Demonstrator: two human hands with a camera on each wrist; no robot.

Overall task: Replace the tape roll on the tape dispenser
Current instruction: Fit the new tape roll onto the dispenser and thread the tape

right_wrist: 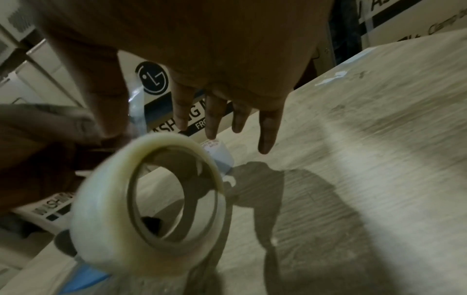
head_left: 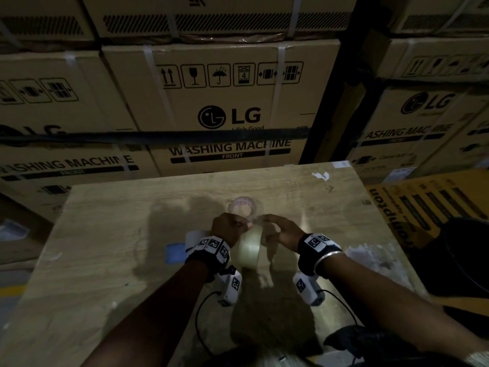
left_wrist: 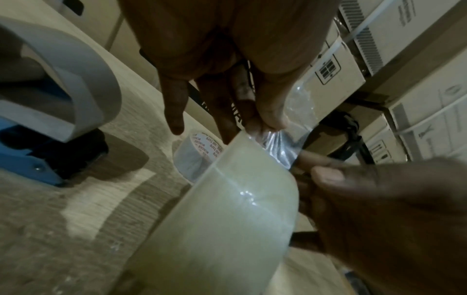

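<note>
A large clear tape roll (head_left: 250, 247) (left_wrist: 227, 219) (right_wrist: 101, 209) is held on edge just above the wooden table (head_left: 105, 260). My left hand (head_left: 227, 229) (left_wrist: 252, 125) pinches its peeled free end between thumb and fingers. My right hand (head_left: 280, 231) (right_wrist: 222, 89) holds the roll at its upper rim with the thumb, its other fingers stretched past it. A small, nearly used-up roll (head_left: 244, 206) (left_wrist: 194, 159) (right_wrist: 220, 153) lies on the table just beyond. The blue and white tape dispenser (head_left: 174, 251) (left_wrist: 63, 89) rests to the left of my left wrist.
Stacked washing machine cartons (head_left: 225, 102) wall off the far side of the table. A yellow carton (head_left: 423, 207) and a dark object (head_left: 463, 260) sit at the right edge. Camera cables (head_left: 206, 313) trail along the near table. The light is dim.
</note>
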